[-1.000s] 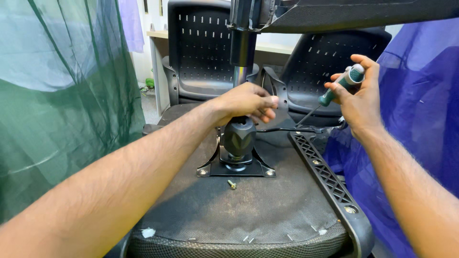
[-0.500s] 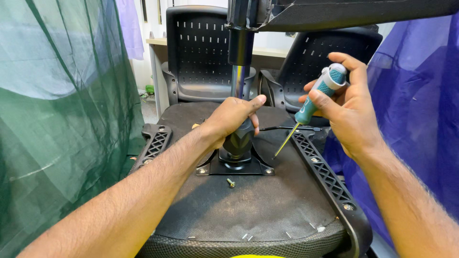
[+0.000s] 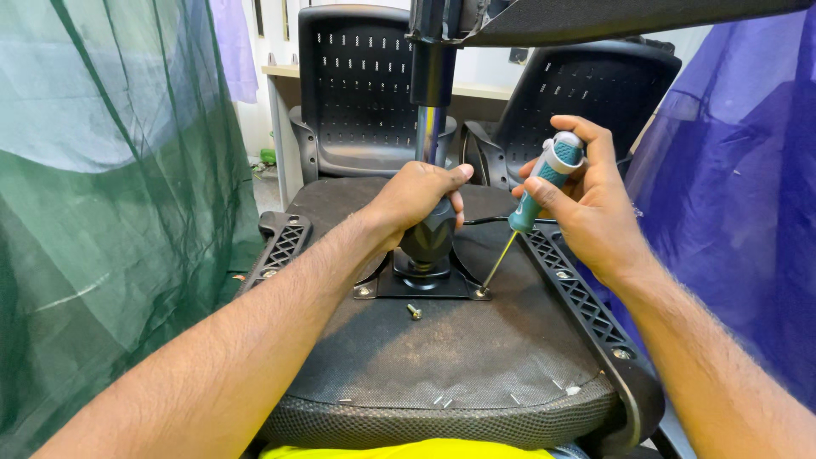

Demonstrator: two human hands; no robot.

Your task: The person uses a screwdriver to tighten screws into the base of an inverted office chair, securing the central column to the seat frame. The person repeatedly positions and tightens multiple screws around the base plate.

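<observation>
— So, where are the hands relative to the mounting plate [image 3: 429,287]?

— Both are just above it. The left hand [image 3: 414,197] is wrapped around the black column base [image 3: 427,242] that rises from the middle of the plate, fingers closed on it. The right hand [image 3: 586,200] is clamped on the teal and white handle of a screwdriver [image 3: 531,204], up and to the right of the plate.

— And the screwdriver's tip?

— Its thin shaft slants down to the left, and the tip sits at the plate's front right corner, on or at the screw there [image 3: 481,293]; I cannot tell whether it is seated in the head.

— Anything loose?

— One screw [image 3: 414,312] lies on the grey fabric of the upturned chair seat [image 3: 442,357], just in front of the plate. Another screw [image 3: 364,291] sits in the plate's front left corner.

— Any container holding parts?

— None shows; the loose screw rests straight on the fabric. Beyond the plate stand two black perforated chairs [image 3: 361,93].
</observation>
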